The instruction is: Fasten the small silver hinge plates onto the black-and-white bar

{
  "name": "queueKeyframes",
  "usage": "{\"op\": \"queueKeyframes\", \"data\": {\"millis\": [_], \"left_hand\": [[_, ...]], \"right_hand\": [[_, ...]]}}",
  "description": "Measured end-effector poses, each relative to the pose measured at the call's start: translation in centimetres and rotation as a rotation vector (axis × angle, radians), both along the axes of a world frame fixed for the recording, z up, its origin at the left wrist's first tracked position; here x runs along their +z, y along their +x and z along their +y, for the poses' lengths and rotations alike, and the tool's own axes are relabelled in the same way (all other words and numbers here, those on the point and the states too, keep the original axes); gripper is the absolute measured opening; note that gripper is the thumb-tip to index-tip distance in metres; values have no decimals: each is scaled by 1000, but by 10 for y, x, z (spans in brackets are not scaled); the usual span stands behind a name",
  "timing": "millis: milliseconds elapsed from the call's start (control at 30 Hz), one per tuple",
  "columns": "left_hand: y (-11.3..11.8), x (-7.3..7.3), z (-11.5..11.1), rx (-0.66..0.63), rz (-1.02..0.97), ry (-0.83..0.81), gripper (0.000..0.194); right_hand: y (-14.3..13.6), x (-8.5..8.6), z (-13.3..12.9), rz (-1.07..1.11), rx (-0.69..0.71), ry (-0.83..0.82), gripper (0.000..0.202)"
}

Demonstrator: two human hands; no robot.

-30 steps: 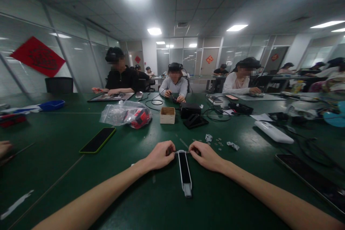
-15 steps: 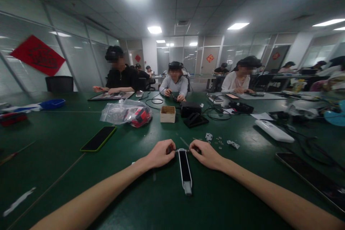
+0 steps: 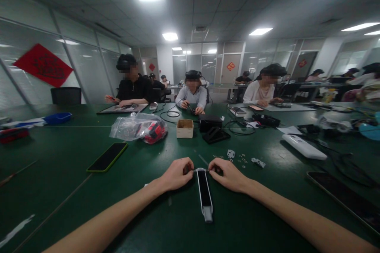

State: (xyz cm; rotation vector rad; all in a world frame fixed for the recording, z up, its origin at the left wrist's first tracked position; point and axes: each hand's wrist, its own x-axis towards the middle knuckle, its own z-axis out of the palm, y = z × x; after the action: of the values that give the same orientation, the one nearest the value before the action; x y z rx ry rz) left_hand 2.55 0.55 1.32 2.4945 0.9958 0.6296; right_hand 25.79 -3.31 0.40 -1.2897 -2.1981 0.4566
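A slim white-framed device with a long black face (image 3: pixel 204 189) lies on the green table, its grey end towards me. My left hand (image 3: pixel 178 173) is closed in a pinch at the left of the device's far end. On the other side of that end, my right hand (image 3: pixel 227 173) pinches too. Something small and thin shows at the fingertips of both hands, too small to make out. Beyond my right hand lie small metal plates (image 3: pixel 230 153), several little rings (image 3: pixel 243 161) and another metal bracket (image 3: pixel 258 162).
Left: a green-edged phone (image 3: pixel 107 157) and a plastic bag with red items (image 3: pixel 139 128). Ahead: a small open box (image 3: pixel 184 129) and a black box (image 3: pixel 210 122). Right: a white device (image 3: pixel 304 147), a dark tablet (image 3: pixel 341 197) and cables. People sit across the table.
The view has tilted slightly, so the table's things appear a little lower. Both hands keep their places at the device's far end.
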Motion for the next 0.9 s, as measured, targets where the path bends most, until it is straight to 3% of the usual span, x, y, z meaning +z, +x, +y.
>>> {"op": "queueKeyframes", "data": {"millis": [667, 900], "left_hand": [[0, 4, -2, -17, 9, -8, 8], [0, 3, -1, -20, 16, -18, 9]], "right_hand": [[-6, 8, -4, -62, 56, 45, 12], [-6, 4, 0, -57, 61, 71, 12]]}}
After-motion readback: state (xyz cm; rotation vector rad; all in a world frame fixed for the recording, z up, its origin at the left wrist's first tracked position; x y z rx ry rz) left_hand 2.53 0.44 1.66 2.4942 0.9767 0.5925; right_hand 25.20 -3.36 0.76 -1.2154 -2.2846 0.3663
